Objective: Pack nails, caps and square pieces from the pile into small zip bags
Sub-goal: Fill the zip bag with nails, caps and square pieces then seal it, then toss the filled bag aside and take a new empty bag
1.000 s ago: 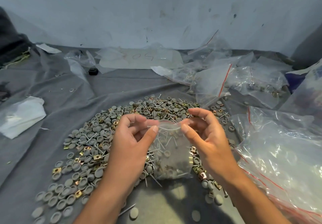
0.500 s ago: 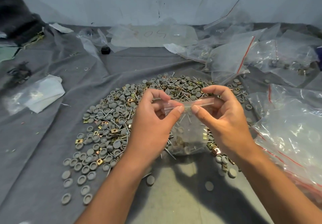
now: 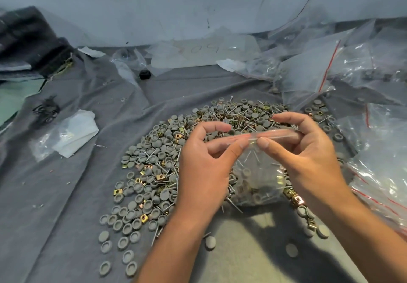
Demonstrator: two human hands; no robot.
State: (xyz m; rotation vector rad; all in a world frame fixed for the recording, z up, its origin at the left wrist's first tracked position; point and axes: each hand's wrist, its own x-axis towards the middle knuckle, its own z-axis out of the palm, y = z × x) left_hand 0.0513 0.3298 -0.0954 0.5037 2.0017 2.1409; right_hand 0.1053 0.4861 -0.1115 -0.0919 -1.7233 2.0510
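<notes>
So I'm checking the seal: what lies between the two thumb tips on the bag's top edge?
In the head view, only the small clear zip bag's closure strip spans the short gap between left hand and right hand.

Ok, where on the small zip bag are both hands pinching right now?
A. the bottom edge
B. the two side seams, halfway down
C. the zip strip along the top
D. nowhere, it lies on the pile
C: the left hand and right hand both pinch the top zip strip of the small zip bag, which hangs filled above the pile.
</notes>
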